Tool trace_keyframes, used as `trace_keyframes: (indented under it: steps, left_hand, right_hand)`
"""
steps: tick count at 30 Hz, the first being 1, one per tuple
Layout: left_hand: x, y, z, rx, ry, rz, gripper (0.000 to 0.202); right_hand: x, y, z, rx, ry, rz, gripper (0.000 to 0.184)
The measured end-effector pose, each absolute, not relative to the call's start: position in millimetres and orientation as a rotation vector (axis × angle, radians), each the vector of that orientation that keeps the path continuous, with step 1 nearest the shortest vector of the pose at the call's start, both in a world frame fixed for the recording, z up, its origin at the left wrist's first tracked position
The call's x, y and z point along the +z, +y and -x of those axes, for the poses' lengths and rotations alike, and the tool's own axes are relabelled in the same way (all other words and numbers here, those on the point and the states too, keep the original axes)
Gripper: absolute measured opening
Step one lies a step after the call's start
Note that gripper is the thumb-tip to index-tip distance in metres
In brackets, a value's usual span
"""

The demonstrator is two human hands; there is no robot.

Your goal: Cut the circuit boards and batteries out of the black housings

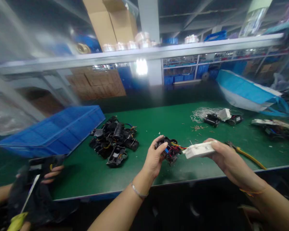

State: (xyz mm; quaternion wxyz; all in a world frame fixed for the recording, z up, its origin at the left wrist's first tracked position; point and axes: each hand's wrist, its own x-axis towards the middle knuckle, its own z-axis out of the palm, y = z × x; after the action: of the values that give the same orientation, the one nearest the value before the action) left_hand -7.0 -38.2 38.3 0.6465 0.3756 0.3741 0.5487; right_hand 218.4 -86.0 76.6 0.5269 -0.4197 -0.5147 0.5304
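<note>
My left hand (pixel 155 155) is closed around a black plastic housing (pixel 170 149) with coloured wires and a blue part inside. In my right hand (pixel 223 155) is a white plastic block (pixel 199 149), pinched between thumb and fingers. Red and yellow wires run from the housing towards the block's left end; whether they join it, I cannot tell. Both things are held above the green bench top near its front edge. Left of my left hand lies a pile of black housings (pixel 115 133) with loose wires. Yellow-handled pliers (pixel 250 157) rest just beyond my right hand.
A blue crate (pixel 55 130) stands at the left. Small screws (pixel 198 127), white string (pixel 203 114) and black cylindrical parts (pixel 212 119) lie at the back right, near a blue-and-white bag (pixel 248 91). A co-worker's hands (pixel 53 175) hold a black part and a screwdriver (pixel 30 194).
</note>
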Motion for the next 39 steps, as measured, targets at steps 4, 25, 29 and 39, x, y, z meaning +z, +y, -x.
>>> trace_keyframes:
  steps: [4,25,29,39]
  left_hand:
    - [34.6,-28.7,19.3,1.441,0.996,-1.028,0.035]
    - [27.3,-33.7,17.7,1.143,1.383,-2.002,0.023]
    - [19.8,-29.5,18.9,1.096,1.431,-2.080,0.025]
    - [8.1,-24.3,24.7,0.931,1.417,-2.108,0.039]
  right_hand:
    - [49.6,-102.6,-232.7,1.331,-1.288,1.119,0.027]
    - [-14.1,-97.1,-269.4,0.147,-2.324,1.252,0.032]
    - [-35.8,-88.9,-258.0,0.207,-2.226,1.279,0.031]
    - [-37.9,-75.8,-320.9,0.117,-1.854,1.664,0.046]
